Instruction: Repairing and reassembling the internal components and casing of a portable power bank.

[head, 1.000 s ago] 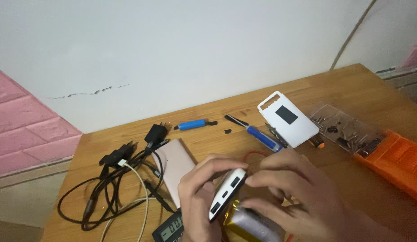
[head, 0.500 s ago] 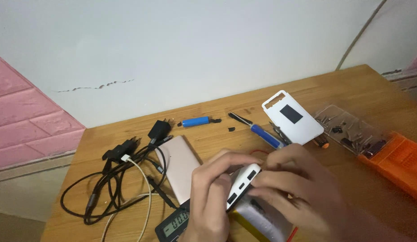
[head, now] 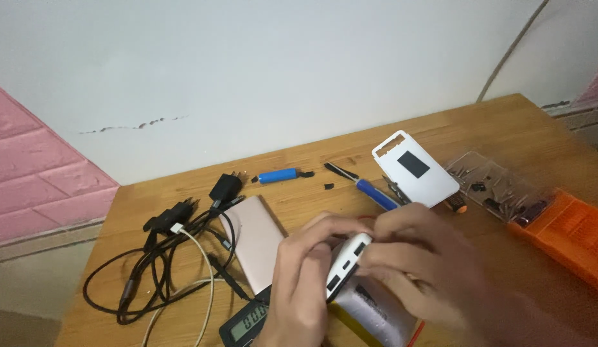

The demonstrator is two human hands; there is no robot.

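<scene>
White oblong power-bank end cap (head: 346,265) with dark port slots, tilted, left hand (head: 303,283) and right hand (head: 420,257) both in closed grip on it, above silver battery pack (head: 369,311), wooden worktop (head: 504,128)

Two bare hands, lower middle of the frame. Left hand (head: 302,283): no glove, no ring visible, short plain nails on the fingers, wrist cut off by the bottom edge. Right hand (head: 418,260): bare too, motion-blurred, no ring or watch made out, knuckles visible, forearm runs off to the lower right corner, bare as far as it shows. No sleeve seen at either wrist.
</scene>
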